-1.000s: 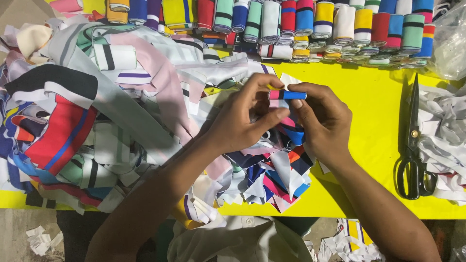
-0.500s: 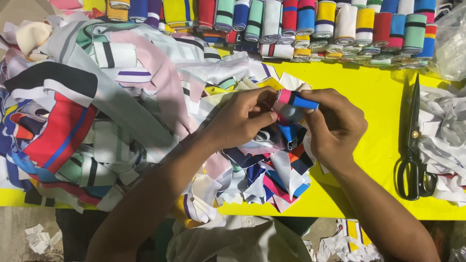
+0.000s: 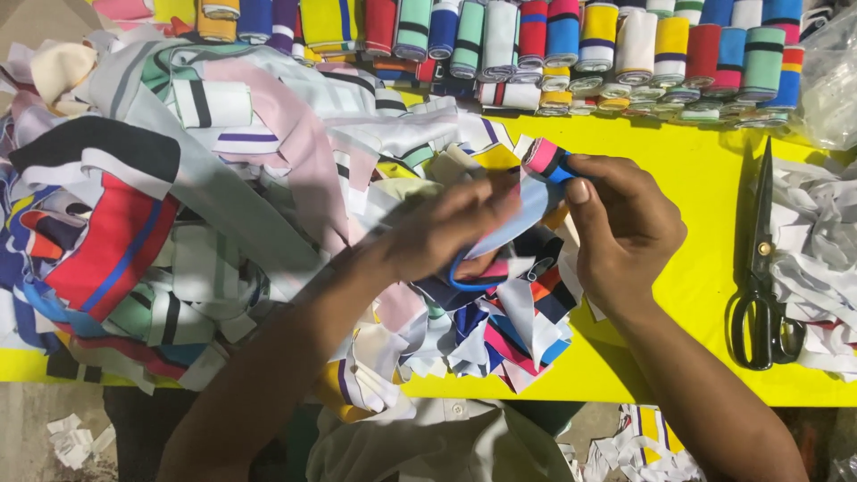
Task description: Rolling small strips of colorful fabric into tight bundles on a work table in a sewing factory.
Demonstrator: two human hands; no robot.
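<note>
Yellow counter point(image 3: 696, 178) under everything, bare patch at centre-right. Rolled fabric bands point(image 3: 571, 45) lined up along far edge, many colours: red, blue, mint, yellow, white. Big heap of striped fabric scraps point(image 3: 178, 223) covering left half, spilling toward near edge. Black scissors point(image 3: 761, 295) lying flat on right, blades pointing away, handles toward near edge; pile of white offcuts point(image 3: 821, 241) just beside and partly under them. Clear plastic bag point(image 3: 830, 80) at far right corner. Paper-like bits on floor point(image 3: 76, 437) lower left.

Right hand point(image 3: 625, 232) over centre of counter, thumb and fingers point(image 3: 580, 189) pinched together on small pink/black/blue fabric strip point(image 3: 546, 161), held just above scrap heap. Strip's light blue tail running down-left across to left hand point(image 3: 455, 228). Left hand blurred, fingers curled round that tail, w/ a blue loop of it showing below palm; exact grip hard to tell. Both hands close together, nearly touching, well apart from scissors.
</note>
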